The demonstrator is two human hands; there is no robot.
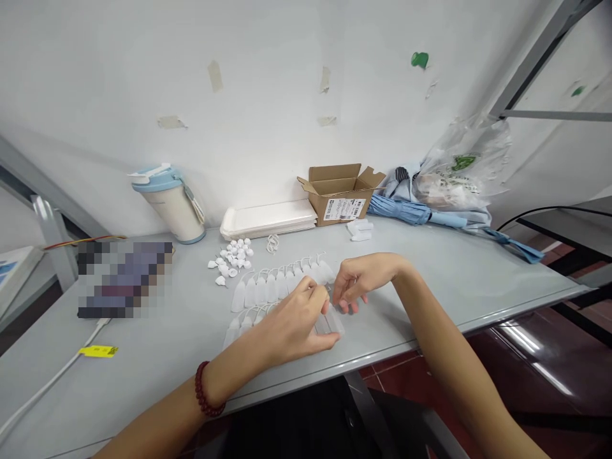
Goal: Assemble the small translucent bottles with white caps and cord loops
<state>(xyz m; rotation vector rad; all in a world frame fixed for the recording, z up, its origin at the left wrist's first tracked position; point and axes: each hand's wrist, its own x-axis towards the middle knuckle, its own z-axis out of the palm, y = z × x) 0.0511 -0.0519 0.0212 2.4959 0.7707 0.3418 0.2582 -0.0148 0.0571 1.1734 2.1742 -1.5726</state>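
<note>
A grey tabletop (167, 357) against a white wall carries everything. At its far right lies a folded blue umbrella (401, 211), beside an open cardboard box (344, 208). A stack of white trays (268, 221) lies just left of the box, and a cream tumbler with a blue lid (172, 210) stands farther left. The left hand (296, 322), fingers bent and thumb stretched out, is over the right part of the near row of translucent white pieces (233, 330); whether it grasps one cannot be told. The right hand (361, 280) is just beside it, fingers curled downward, its grip likewise unclear. A far row of pieces (270, 288), with looped strings, lies behind the left hand. Small white caps (234, 254) are heaped beyond, near a little coil of cord (272, 243).
</note>
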